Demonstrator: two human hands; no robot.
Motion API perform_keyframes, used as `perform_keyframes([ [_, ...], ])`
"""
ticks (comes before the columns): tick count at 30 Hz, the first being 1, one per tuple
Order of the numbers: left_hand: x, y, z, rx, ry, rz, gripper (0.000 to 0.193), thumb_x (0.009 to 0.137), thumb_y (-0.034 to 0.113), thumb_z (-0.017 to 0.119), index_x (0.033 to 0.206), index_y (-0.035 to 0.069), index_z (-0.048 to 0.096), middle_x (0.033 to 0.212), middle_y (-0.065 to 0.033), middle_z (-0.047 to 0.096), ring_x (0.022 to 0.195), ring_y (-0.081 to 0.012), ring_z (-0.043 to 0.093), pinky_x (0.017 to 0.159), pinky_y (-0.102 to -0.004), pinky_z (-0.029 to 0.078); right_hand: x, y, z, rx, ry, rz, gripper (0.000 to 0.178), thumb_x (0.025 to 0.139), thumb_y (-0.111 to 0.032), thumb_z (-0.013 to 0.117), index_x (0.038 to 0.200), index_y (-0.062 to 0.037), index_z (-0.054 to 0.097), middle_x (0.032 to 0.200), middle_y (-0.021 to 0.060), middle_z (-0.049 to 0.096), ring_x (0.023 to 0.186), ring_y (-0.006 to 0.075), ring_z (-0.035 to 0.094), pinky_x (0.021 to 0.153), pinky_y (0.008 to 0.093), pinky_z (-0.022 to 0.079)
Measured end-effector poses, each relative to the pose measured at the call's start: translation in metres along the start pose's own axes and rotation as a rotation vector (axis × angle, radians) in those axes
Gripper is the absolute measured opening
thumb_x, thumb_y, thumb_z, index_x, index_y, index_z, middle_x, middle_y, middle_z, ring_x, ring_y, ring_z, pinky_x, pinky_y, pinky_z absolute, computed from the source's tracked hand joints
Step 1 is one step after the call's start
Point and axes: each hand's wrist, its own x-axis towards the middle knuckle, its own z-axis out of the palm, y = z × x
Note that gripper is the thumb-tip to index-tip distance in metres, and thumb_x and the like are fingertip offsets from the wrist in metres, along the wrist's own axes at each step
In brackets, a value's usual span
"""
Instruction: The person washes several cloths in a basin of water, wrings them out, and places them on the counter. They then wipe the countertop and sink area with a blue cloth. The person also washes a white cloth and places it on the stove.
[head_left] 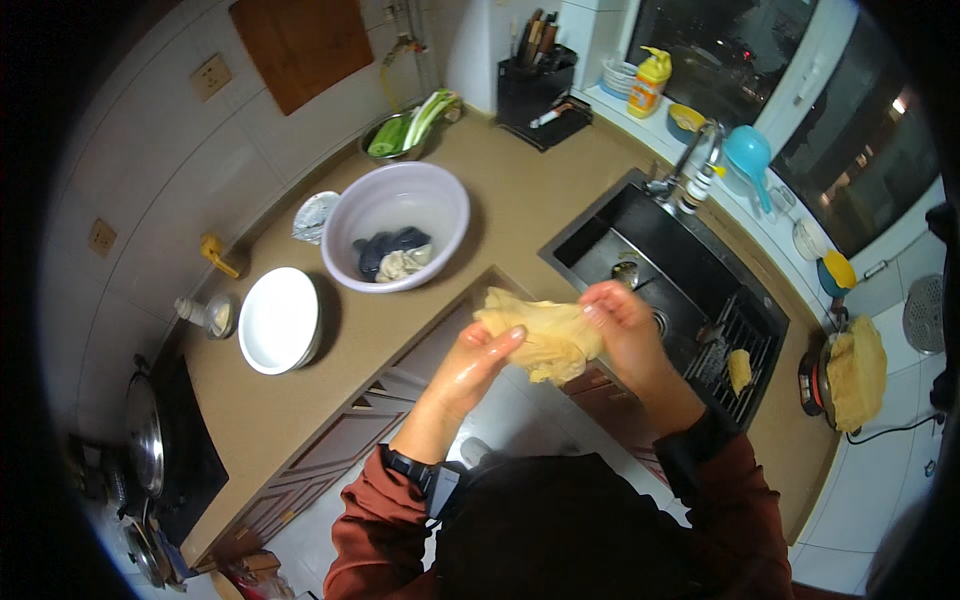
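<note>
A wet-looking yellow cloth [545, 335] is stretched between my two hands, in the air in front of the counter edge. My left hand [478, 362] pinches its left side, thumb on top. The other side is gripped in the curled fingers of my right hand [622, 325], near the sink's front corner. Ahead and to the left, a pale lilac basin [455, 225] stands on the counter. Water, a bundle of dark cloth [385, 250] and a whitish cloth [403, 264] lie inside it.
A black sink [575, 225] with a faucet [690, 165] and a drying rack [740, 345] is at right. White bowls [280, 320] stand left of the basin. A bowl of green vegetables [400, 135] and a knife block [535, 85] are behind. A cooktop [190, 440] sits far left.
</note>
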Motion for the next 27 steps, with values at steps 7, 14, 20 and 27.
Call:
perform_keyframes([
  [7,-0.014,-0.017,0.021,0.002,0.26,0.06,0.037,0.086,0.018,0.063,0.119,0.004,0.052,0.111,-0.0106,0.06,0.101,-0.0213,0.059,0.088,-0.0349,0.049,-0.054,-0.026,-0.197,0.427,0.515,-0.015,0.012,0.092,-0.011,0.05,0.103,-0.0061,0.052,0.086,0.004,0.057,0.079,0.0137,0.057,0.072,0.027,0.049],
  [14,-0.04,-0.016,0.056,0.129,0.411,0.22,0.027,0.088,0.025,0.062,0.104,0.004,0.057,0.1,-0.0068,0.062,0.09,-0.0172,0.061,0.083,-0.0304,0.049,-0.102,-0.026,-0.277,0.317,0.323,0.03,0.008,0.093,-0.012,0.05,0.098,-0.0066,0.054,0.083,0.0001,0.054,0.076,0.01,0.054,0.069,0.0238,0.046],
  [20,-0.048,-0.002,0.12,0.439,0.397,0.259,0.022,0.088,0.021,0.06,0.101,0.003,0.06,0.091,-0.0036,0.063,0.081,-0.0133,0.06,0.073,-0.027,0.049,-0.16,-0.027,-0.274,-0.834,-0.207,0.328,0.02,0.082,-0.01,0.058,0.1,-0.0018,0.061,0.089,0.0066,0.064,0.079,0.0158,0.061,0.072,0.0286,0.048],
  [27,-0.043,-0.04,0.222,1.273,-0.356,0.288,0.016,0.086,0.012,0.063,0.095,-0.001,0.065,0.072,-0.0046,0.061,0.066,-0.0076,0.052,0.059,-0.0247,0.046,-0.149,-0.06,-0.148,-0.399,-0.448,-0.278,0.04,0.079,-0.013,0.067,0.115,-0.0008,0.055,0.106,0.0122,0.062,0.098,0.0196,0.058,0.086,0.0322,0.044],
])
